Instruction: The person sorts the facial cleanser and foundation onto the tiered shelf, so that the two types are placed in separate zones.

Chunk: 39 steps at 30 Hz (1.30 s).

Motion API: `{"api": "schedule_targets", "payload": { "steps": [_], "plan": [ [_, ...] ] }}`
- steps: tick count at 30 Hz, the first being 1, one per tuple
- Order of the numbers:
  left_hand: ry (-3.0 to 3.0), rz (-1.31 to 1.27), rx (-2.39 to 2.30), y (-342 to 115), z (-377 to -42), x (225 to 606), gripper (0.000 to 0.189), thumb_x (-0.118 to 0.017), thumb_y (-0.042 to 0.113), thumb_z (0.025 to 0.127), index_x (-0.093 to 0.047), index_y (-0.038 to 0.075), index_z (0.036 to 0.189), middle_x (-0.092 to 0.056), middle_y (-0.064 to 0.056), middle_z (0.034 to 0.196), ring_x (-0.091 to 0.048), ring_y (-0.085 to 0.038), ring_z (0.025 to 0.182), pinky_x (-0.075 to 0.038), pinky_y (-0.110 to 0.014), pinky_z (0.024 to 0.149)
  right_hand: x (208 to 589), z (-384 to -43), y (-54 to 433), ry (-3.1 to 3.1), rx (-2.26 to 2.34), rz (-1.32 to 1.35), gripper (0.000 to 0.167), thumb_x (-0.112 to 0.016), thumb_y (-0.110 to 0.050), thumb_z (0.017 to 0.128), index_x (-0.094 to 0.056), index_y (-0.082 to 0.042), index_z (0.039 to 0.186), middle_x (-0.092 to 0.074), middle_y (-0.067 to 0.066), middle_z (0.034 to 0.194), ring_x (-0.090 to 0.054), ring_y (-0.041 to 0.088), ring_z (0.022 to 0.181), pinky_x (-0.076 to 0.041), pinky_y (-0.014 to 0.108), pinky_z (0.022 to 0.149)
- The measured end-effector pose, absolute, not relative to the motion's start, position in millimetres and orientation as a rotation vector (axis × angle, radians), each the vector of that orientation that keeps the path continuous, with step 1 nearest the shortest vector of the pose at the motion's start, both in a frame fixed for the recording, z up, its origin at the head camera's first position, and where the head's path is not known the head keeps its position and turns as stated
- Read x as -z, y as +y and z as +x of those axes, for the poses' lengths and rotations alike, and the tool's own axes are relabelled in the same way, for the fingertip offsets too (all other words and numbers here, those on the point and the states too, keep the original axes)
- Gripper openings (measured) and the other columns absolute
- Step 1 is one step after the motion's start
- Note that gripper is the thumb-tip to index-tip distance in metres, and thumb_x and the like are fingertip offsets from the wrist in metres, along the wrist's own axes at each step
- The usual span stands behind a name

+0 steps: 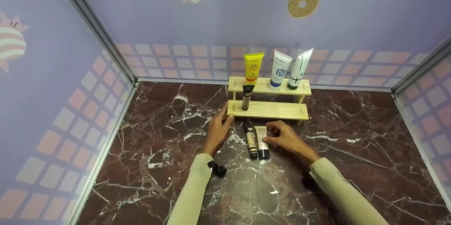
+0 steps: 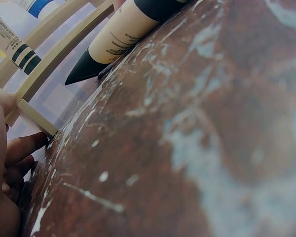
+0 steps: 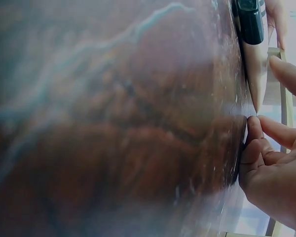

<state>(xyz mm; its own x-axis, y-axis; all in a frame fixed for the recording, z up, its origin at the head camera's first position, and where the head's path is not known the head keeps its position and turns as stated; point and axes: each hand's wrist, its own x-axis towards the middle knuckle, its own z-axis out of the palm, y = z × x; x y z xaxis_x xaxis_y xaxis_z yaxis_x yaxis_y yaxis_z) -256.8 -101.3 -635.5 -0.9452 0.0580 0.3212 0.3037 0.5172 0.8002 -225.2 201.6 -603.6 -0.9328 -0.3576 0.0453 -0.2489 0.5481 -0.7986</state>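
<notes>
My left hand (image 1: 217, 129) grips the left end of the two-tier wooden rack (image 1: 267, 110), thumb at the lower shelf and fingers by its leg (image 2: 38, 117). On the marble-patterned table, before the rack, two tubes lie side by side: a black-and-beige tube (image 1: 251, 142) and a beige tube with a black cap (image 1: 261, 137). My right hand (image 1: 287, 138) is at the beige tube's right side. Its index fingertip is by the tube's flat end, while the thumb (image 3: 288, 74) is held apart from the index finger, over the tube. A small dark tube (image 1: 246, 98) stands on the lower shelf.
The upper shelf carries a yellow tube (image 1: 253, 66), a white tube with a blue cap (image 1: 280, 68) and a white tube with a green cap (image 1: 299, 70). Behind the rack rises a patterned purple wall (image 1: 225, 17), with side panels left and right.
</notes>
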Motion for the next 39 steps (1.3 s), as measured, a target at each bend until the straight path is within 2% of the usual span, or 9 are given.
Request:
{"api": "schedule_targets", "payload": {
  "steps": [6,10,12,14,24,27,30,35,39],
  "plan": [
    [-2.508,-0.325,1.379,-101,-257,634,0.062,-0.062,0.032,0.115,-0.046,0.004,0.168,-0.060,-0.011,0.093,-0.057,-0.029,0.087,-0.049,-0.053,0.090,600,-227,199,2.666,1.291,-0.577,0.064,-0.092,-0.024,0.090,-0.068,0.008,0.139,-0.068,0.020,0.115,-0.063,0.035,0.106,-0.052,0.057,0.098],
    [-2.496,-0.327,1.417,-102,-257,633,0.063,-0.062,0.032,0.115,-0.045,0.004,0.168,-0.072,-0.025,0.125,-0.071,-0.036,0.111,-0.053,-0.055,0.104,599,-229,198,2.666,1.292,-0.611,0.061,-0.092,-0.020,0.090,-0.069,0.010,0.137,-0.067,0.021,0.113,-0.062,0.036,0.103,-0.051,0.057,0.096],
    [-2.493,-0.322,1.439,-102,-257,632,0.063,-0.062,0.032,0.115,-0.044,0.005,0.169,-0.066,-0.027,0.146,-0.069,-0.039,0.127,-0.051,-0.056,0.111,599,-229,198,2.662,1.300,-0.610,0.059,-0.092,-0.020,0.090,-0.069,0.010,0.135,-0.067,0.021,0.113,-0.062,0.036,0.103,-0.051,0.057,0.096],
    [-2.492,-0.316,1.450,-102,-256,632,0.062,-0.062,0.032,0.115,-0.044,0.006,0.169,-0.061,-0.026,0.153,-0.067,-0.040,0.132,-0.050,-0.057,0.114,599,-229,198,2.654,1.310,-0.610,0.057,-0.093,-0.018,0.089,-0.069,0.009,0.133,-0.066,0.021,0.112,-0.061,0.035,0.103,-0.050,0.056,0.096],
    [-2.505,-0.300,1.431,-102,-256,633,0.062,-0.063,0.031,0.114,-0.045,0.006,0.169,-0.070,-0.021,0.119,-0.069,-0.036,0.110,-0.053,-0.059,0.104,601,-225,201,2.619,1.390,-0.597,0.051,-0.095,-0.011,0.085,-0.068,0.008,0.125,-0.065,0.020,0.110,-0.060,0.034,0.101,-0.049,0.050,0.094],
    [-2.516,-0.293,1.417,-102,-257,633,0.062,-0.063,0.031,0.114,-0.046,0.007,0.168,-0.062,-0.012,0.099,-0.060,-0.029,0.091,-0.051,-0.054,0.092,601,-224,202,2.593,1.443,-0.568,0.051,-0.095,-0.009,0.084,-0.068,0.007,0.125,-0.065,0.021,0.109,-0.060,0.035,0.101,-0.050,0.048,0.093],
    [-2.516,-0.291,1.411,-101,-258,634,0.062,-0.064,0.030,0.114,-0.046,0.006,0.168,-0.063,-0.011,0.099,-0.059,-0.028,0.089,-0.051,-0.054,0.091,601,-223,203,2.566,1.471,-0.524,0.052,-0.095,-0.008,0.084,-0.067,0.006,0.126,-0.066,0.021,0.109,-0.061,0.035,0.101,-0.050,0.044,0.092],
    [-2.518,-0.284,1.417,-101,-257,634,0.062,-0.063,0.031,0.114,-0.045,0.006,0.169,-0.071,-0.019,0.112,-0.067,-0.033,0.100,-0.053,-0.057,0.099,600,-221,204,2.507,1.531,-0.490,0.052,-0.094,-0.005,0.084,-0.066,0.005,0.127,-0.069,0.024,0.109,-0.064,0.038,0.102,-0.053,0.035,0.086],
    [-2.518,-0.288,1.423,-101,-256,635,0.063,-0.062,0.033,0.115,-0.045,0.007,0.169,-0.070,-0.019,0.111,-0.066,-0.034,0.099,-0.052,-0.057,0.099,599,-218,205,2.474,1.587,-0.488,0.052,-0.093,-0.001,0.084,-0.065,0.006,0.126,-0.069,0.026,0.106,-0.065,0.036,0.097,-0.052,0.029,0.080]
  ]
}}
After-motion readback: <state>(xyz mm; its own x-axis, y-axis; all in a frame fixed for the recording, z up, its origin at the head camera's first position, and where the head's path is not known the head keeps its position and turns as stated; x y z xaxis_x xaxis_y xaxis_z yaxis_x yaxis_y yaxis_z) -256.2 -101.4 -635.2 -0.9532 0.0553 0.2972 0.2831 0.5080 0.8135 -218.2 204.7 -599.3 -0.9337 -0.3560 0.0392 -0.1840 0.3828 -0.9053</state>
